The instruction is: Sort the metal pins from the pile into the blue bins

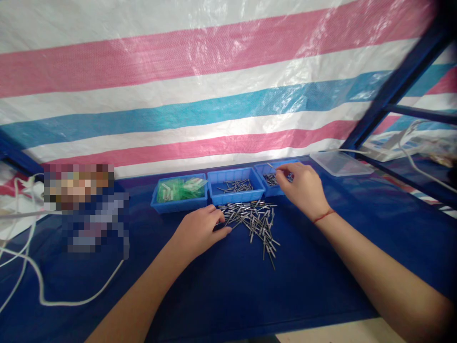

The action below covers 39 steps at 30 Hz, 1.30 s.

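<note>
A loose pile of blind rivets [252, 219], silvery with thin stems, lies on the blue tabletop. My left hand [200, 231] rests at the pile's left edge, thumb and forefinger apart beside the nearest rivets. Over the right blue bin [271, 191] is my right hand [303, 186], its thumb and fingers drawn together in a pinch. A single rivet [270, 165] shows just beyond those fingertips. More rivets lie in that bin, partly hidden by the hand. The middle blue bin [235, 196] also contains rivets.
At the left of the row, a blue bin [178, 206] holds green-and-clear plastic packets [182, 189]. A clear plastic lid [341, 163] lies back right. White cables [71, 303] run along the left side. A striped sheet [196, 105] hangs behind, beside a dark blue frame [392, 95].
</note>
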Each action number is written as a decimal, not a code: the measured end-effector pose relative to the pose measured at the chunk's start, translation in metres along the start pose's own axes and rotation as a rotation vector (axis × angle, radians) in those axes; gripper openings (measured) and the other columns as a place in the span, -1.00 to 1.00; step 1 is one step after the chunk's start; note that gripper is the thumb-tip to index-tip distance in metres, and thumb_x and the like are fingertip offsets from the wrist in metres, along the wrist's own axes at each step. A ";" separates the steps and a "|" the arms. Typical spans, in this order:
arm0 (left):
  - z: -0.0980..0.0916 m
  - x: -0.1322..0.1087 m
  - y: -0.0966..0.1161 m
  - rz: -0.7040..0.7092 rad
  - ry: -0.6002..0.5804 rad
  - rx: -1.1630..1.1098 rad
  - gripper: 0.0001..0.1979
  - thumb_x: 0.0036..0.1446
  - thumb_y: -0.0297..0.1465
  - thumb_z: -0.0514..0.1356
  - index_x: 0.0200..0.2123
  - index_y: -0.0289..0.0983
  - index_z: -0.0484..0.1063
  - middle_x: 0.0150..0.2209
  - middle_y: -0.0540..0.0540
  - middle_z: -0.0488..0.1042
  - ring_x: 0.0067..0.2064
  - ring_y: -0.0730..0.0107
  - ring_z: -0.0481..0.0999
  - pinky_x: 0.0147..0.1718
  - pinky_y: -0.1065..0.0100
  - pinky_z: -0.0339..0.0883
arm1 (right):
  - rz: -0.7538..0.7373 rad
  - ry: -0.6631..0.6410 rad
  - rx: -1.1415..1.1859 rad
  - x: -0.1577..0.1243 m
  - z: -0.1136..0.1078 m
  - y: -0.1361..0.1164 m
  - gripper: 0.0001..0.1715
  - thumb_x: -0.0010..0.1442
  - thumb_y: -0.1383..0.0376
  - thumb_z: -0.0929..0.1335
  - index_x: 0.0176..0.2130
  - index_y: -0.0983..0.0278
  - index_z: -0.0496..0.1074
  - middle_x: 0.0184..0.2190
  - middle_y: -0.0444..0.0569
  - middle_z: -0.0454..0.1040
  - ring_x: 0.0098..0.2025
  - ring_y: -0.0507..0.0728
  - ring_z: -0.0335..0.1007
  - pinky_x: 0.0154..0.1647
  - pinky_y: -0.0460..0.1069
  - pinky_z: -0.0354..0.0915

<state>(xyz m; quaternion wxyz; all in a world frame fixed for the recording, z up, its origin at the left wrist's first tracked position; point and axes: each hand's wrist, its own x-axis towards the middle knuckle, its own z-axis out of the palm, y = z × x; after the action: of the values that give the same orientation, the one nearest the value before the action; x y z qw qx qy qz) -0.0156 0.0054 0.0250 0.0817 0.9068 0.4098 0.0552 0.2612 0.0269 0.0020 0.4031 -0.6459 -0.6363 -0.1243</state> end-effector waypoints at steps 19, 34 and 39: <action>0.015 0.004 0.004 -0.019 -0.075 0.281 -0.73 0.33 -0.40 -0.11 -0.20 -0.34 0.36 -0.22 -0.19 0.39 -0.27 0.23 0.50 -0.35 0.31 0.40 | -0.556 -0.563 0.338 -0.043 0.001 -0.072 -0.87 0.21 0.35 0.29 -0.29 0.27 0.45 -0.36 0.01 0.45 -0.26 0.15 0.30 -0.20 0.08 0.25; -0.002 -0.001 -0.004 -0.113 -0.065 0.019 -0.83 0.29 -0.38 0.00 -0.27 -0.27 0.35 -0.25 -0.09 0.43 -0.25 0.29 0.47 -0.27 0.33 0.31 | -0.460 -0.495 0.381 -0.042 -0.001 -0.071 -0.89 0.20 0.34 0.31 -0.28 0.26 0.46 -0.36 -0.02 0.49 -0.27 0.13 0.35 -0.17 0.07 0.26; -0.006 0.002 0.002 0.013 0.037 -0.376 -0.88 0.27 -0.34 0.03 -0.28 -0.24 0.31 -0.27 0.00 0.45 -0.26 0.39 0.44 -0.27 0.40 0.24 | -0.141 -0.472 0.671 -0.046 -0.003 -0.078 -0.89 0.18 0.25 0.36 -0.31 0.26 0.43 -0.38 -0.08 0.47 -0.36 0.05 0.33 -0.31 -0.03 0.26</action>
<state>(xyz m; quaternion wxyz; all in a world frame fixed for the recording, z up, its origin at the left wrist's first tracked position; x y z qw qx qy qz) -0.0137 0.0062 0.0309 0.2418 0.8771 0.3877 0.1479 0.1829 -0.0191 0.0012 0.4246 -0.4443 -0.7593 0.2139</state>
